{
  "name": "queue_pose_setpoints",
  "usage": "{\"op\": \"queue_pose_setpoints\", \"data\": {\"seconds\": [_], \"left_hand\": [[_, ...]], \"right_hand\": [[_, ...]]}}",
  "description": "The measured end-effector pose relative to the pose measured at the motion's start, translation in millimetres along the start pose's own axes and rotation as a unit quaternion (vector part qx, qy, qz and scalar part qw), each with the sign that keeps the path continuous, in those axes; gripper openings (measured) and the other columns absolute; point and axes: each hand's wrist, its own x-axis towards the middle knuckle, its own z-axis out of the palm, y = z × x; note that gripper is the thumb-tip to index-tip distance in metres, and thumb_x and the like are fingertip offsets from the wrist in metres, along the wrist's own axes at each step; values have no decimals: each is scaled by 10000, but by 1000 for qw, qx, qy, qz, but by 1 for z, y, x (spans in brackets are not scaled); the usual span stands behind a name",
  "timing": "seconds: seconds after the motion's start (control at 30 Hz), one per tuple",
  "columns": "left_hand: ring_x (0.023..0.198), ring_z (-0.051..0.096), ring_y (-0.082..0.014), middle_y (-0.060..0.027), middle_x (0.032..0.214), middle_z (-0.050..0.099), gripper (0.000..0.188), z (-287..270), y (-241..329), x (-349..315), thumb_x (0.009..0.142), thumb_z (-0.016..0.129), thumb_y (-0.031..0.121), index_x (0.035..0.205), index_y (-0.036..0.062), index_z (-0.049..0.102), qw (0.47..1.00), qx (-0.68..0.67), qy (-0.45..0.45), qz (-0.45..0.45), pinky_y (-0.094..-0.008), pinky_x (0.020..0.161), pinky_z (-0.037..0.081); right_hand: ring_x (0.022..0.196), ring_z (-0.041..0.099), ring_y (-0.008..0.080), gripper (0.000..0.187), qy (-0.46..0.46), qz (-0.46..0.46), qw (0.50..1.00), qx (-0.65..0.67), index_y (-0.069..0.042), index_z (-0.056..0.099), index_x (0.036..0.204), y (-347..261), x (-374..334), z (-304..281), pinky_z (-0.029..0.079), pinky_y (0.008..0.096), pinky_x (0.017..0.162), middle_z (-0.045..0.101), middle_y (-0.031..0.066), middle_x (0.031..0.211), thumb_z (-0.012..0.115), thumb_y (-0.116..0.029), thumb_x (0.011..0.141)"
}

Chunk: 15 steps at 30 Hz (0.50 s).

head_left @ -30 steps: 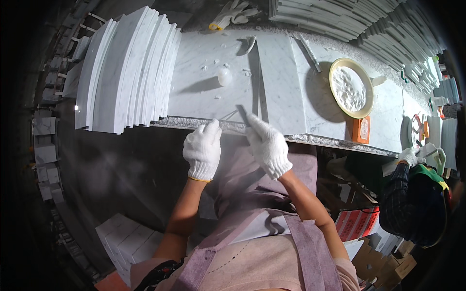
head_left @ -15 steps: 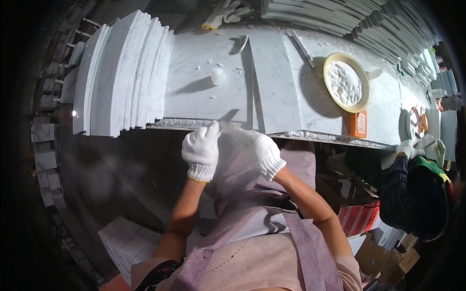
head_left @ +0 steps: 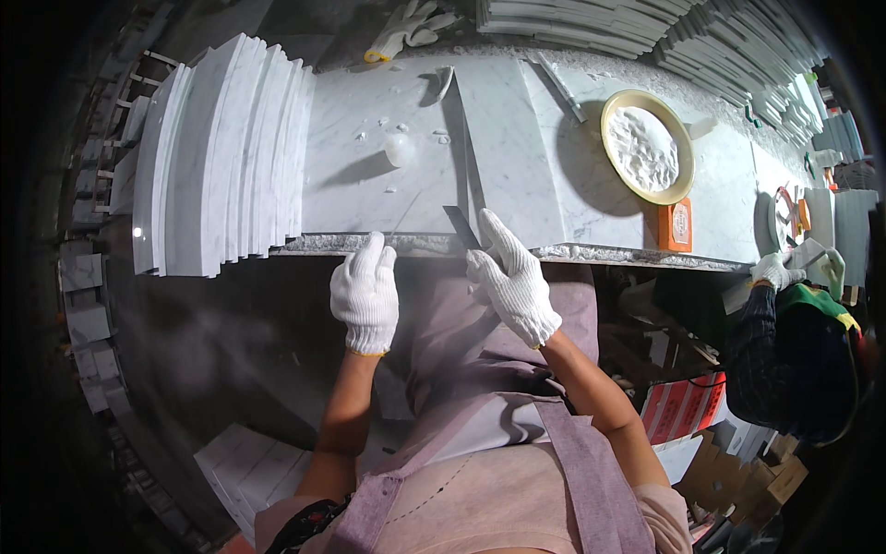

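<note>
My right hand (head_left: 512,282), in a white knitted glove, grips a flat dark metal blade (head_left: 459,224) between thumb and fingers. The blade slants up and left over the front edge of a grey-veined marble slab (head_left: 341,198). Its lower end is hidden in the glove. My left hand (head_left: 365,291), gloved the same way, is just in front of the slab's rough edge, thumb and index finger apart, with nothing visible in it. Beyond the hands, a small whitish translucent cup (head_left: 399,150) stands on the slab among white crumbs. A narrow marble strip (head_left: 508,138) lies to its right.
Marble slabs (head_left: 221,157) stand stacked at left; more stacked slabs (head_left: 591,23) fill the far side. A cream bowl (head_left: 681,175) of white powder stands beside an orange box (head_left: 675,227). Spare gloves (head_left: 411,32) lie at the back. At right is a co-worker's gloved hand (head_left: 775,270).
My hands have moved apart, the left one drawing slightly left and the right one right. The blade, earlier between both hands, is now in the right hand alone. The view has shifted slightly.
</note>
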Motion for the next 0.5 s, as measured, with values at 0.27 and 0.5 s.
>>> {"op": "queue_pose_setpoints", "data": {"seconds": [0.27,0.5], "left_hand": [[740,688,-319,-97,831,708,228,1,25,0,846,813,201,1044,96,777,997,13,-37,64,-444,671,554],[824,735,-329,-164,917,762,236,4,1,5,905,779,182,1084,28,766,986,-91,-96,-101,-411,749,584]], "right_hand": [[550,534,60,692,-3,-24,993,114,-117,341,1634,-20,-21,-13,450,222,459,656,23,839,670,-188,1030],[571,545,41,353,207,-132,962,-117,-67,654,1380,-37,-43,-133,440,204,471,676,8,871,605,-80,1031]]}}
